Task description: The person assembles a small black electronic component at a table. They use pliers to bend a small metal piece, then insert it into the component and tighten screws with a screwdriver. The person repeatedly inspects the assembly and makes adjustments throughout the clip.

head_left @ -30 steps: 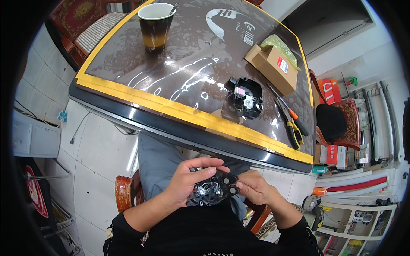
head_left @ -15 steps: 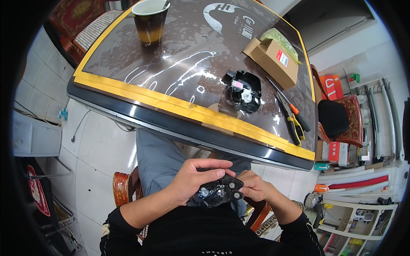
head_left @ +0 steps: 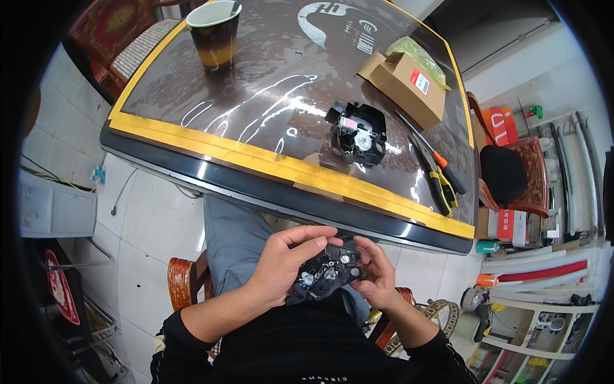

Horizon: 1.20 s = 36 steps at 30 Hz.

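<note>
A black plastic mechanism, with metal levers and round metal studs on its face, is held over my lap, below the table's edge. Around its left side and top lies my left hand, thumb over the upper edge. My right hand is at its right end, fingers bent along the far side and thumb by the lower corner. Part of the mechanism's back is hidden. On the table beyond rests an open black housing with a white round part and a pink label inside.
Pliers with yellow-and-black handles and an orange-and-black screwdriver lie at the table's right. Behind them is a cardboard box beside green bubble wrap. A paper cup stands far left; small screws lie beyond.
The right hand's fingers have gone from a tight pinch at the mechanism's right corner to a wider spread. The mechanism has turned slightly in the left hand, and the view has shifted a little.
</note>
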Available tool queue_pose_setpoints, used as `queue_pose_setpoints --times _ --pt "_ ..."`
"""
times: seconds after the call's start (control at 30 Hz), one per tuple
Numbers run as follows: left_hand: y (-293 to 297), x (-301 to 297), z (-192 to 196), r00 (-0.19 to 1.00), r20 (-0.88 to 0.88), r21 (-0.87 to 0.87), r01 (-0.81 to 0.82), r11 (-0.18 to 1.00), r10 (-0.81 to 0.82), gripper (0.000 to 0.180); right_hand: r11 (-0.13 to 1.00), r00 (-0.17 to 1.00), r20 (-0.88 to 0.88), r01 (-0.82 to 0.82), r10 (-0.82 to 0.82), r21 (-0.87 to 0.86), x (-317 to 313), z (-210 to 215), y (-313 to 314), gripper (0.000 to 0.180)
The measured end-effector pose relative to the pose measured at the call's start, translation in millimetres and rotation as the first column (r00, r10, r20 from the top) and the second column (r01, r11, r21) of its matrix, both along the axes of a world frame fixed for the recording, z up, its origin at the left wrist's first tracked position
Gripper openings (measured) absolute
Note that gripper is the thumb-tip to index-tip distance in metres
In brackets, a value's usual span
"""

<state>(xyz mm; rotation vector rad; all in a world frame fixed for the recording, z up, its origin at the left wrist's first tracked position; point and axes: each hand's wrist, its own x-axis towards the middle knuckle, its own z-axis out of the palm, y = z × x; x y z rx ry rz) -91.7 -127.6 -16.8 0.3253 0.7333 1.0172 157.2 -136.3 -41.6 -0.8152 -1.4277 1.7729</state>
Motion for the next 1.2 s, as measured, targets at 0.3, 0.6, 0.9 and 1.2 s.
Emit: queue_pose_setpoints --times 0.3,0.6,0.9,1.2 --pt "-3 6 10 0.999 -0.035 0.013 0.002 1.000 -0.001 0.031 0.998 0.994 -0.098 -0.044 0.048 0.047 -9 -6 -1 0.082" --pt "-1 8 24 0.999 -0.041 0.041 0.034 0.999 -0.033 0.037 0.988 0.975 -0.221 -0.019 -0.015 -0.151 -7 -15 -9 0.078" --pt "-3 10 36 0.987 -0.137 0.273 0.118 0.955 -0.083 0.054 0.895 0.827 -0.529 -0.076 -0.190 -0.439 -19 -20 -10 0.076" --pt "-9 16 45 0.893 -0.435 0.416 0.315 0.853 -0.117 0.074 0.822 0.629 -0.742 -0.280 -0.233 -0.495 -18 -29 -4 0.076"
